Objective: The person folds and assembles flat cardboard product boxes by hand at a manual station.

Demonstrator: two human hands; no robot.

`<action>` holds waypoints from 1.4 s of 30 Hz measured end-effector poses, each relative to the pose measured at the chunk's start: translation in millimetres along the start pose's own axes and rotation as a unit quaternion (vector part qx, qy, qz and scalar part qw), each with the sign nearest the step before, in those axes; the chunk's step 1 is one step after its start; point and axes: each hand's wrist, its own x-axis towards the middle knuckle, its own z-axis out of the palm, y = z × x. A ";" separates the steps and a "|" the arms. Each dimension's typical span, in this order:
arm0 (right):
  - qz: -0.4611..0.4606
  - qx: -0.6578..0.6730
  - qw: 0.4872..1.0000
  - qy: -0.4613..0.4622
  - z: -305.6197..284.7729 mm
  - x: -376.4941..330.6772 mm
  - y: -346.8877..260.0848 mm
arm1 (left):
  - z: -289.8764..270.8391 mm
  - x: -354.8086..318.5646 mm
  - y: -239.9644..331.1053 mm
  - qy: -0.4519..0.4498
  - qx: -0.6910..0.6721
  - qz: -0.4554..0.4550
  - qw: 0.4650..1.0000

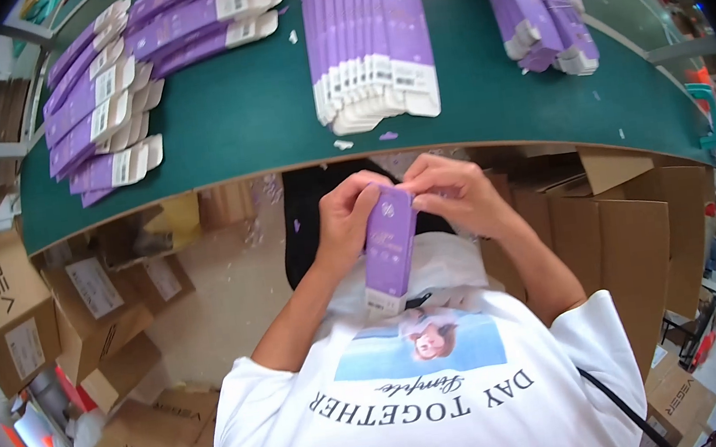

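A purple and white box stands tilted in front of my chest, its white end toward me. My left hand grips its upper left side, thumb on the front face. At the box's far end, the fingers of my right hand pinch together by the top corner; what they hold there is too small to make out. On the table beyond, a fanned row of flat purple cartons lies with white flaps toward me.
The green table curves across in front of me. Stacked flat cartons lie at its left, banded purple bundles at its right. Brown cardboard boxes stand on the floor to the left, and open brown boxes to the right.
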 end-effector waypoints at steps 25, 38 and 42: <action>-0.120 -0.150 0.981 -0.022 -16.3 6.5 -7.3 | 18.3 -0.9 -6.9 0.045 -0.068 -0.045 0.996; -0.234 -0.364 0.890 -0.142 -40.5 22.0 -26.3 | 27.8 1.4 -9.6 0.036 -0.091 -0.018 0.995; -0.277 -0.371 0.880 -0.103 -33.6 18.0 -16.9 | 26.7 -1.1 -14.0 0.031 -0.101 -0.017 0.994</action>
